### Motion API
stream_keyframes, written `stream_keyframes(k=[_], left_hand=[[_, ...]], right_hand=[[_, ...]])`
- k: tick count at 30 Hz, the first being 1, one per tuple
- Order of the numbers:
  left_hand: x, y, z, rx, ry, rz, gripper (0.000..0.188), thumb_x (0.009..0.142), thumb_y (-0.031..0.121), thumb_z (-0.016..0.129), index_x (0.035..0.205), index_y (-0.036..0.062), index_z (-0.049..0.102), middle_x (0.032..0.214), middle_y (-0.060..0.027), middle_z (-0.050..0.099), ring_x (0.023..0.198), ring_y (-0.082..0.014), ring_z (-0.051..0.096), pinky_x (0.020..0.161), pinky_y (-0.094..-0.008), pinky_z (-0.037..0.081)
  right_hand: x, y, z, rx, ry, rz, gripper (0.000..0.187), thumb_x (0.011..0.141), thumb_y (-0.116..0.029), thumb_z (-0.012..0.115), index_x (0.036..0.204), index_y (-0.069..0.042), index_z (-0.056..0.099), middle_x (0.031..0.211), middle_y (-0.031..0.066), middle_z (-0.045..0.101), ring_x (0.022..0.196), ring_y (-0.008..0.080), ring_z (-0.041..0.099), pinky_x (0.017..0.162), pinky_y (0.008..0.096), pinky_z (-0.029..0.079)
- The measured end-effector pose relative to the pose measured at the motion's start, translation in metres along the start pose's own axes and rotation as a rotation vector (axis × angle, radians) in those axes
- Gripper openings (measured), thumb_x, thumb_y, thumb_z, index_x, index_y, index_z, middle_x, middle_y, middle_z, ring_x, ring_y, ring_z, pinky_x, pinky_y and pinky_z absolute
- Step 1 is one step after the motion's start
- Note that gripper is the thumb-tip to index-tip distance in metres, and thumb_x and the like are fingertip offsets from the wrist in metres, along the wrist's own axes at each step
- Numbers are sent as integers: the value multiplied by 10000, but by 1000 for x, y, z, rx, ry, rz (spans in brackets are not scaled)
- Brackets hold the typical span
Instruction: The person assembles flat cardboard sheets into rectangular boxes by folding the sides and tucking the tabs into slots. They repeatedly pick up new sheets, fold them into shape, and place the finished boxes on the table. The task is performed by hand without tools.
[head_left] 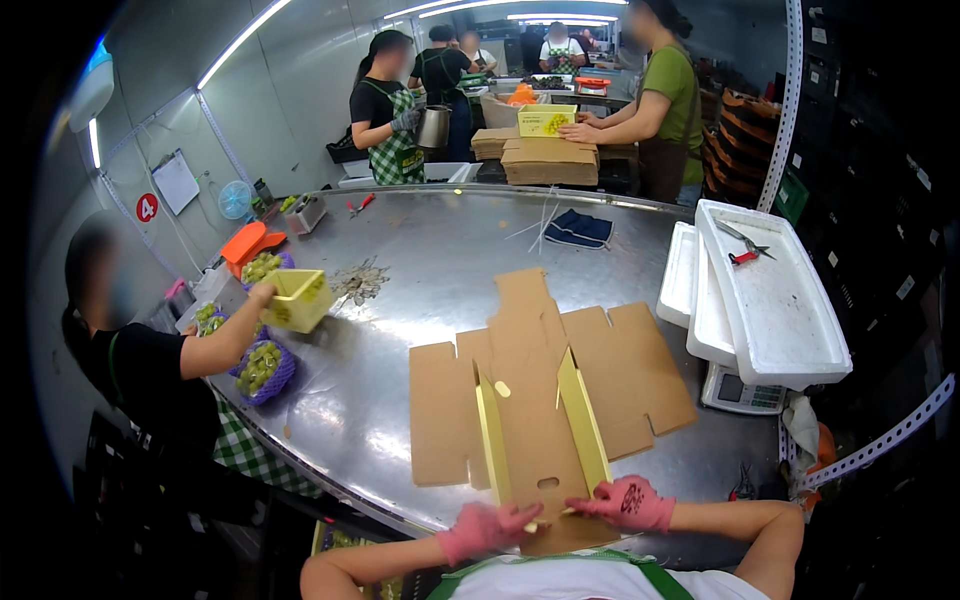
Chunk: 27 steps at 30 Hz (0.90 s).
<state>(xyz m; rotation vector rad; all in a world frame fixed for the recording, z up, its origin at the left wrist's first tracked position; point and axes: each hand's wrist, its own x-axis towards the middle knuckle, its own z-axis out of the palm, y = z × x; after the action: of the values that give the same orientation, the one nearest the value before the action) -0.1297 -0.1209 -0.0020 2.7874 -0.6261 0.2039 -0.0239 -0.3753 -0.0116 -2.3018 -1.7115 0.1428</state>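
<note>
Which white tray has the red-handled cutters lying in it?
The top white tray, holding the red-handled cutters; the other white trays peek out underneath, to its left.

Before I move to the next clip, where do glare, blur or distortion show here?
Head view throughout: pale glare patches on the metal table, whose far edge appears bowed by the fisheye; the left hand slightly smeared, the right hand crisper; the picture's corners black.

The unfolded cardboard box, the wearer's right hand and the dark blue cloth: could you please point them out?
Unfolded cardboard box (532,430): head view, its long middle panel.
Wearer's right hand (632,502): head view, middle of the hand.
Dark blue cloth (580,229): head view, near its middle.
</note>
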Motion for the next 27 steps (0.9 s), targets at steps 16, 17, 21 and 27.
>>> stream_keyframes(k=[16,17,21,27], left_hand=[[-15,-33,39,-98,-79,274,554,780,192,531,1303,304,386,1278,-99,441,497,-214,554,415,-294,449],[-11,-32,38,-24,-43,277,546,784,178,523,1297,309,390,1140,-89,512,499,-213,547,405,-291,442],[-1,-31,34,7,-39,339,547,757,186,534,1282,305,432,853,-45,468,445,-168,489,354,-287,410],[-15,-22,19,139,-359,429,616,810,133,475,1367,308,277,925,-61,503,613,-217,569,416,-279,444]], right_hand=[[5,4,6,-109,37,-51,614,740,-151,516,1293,-381,380,828,40,515,549,189,562,438,292,475],[9,5,4,-139,56,-56,603,747,-152,505,1289,-386,383,821,43,513,542,191,561,436,294,475],[10,14,6,-155,31,-125,576,761,-155,476,1283,-383,389,794,45,505,541,187,561,432,298,475],[4,12,9,-110,-16,-276,607,724,-145,525,1288,-335,405,775,31,493,593,175,570,435,289,469]])
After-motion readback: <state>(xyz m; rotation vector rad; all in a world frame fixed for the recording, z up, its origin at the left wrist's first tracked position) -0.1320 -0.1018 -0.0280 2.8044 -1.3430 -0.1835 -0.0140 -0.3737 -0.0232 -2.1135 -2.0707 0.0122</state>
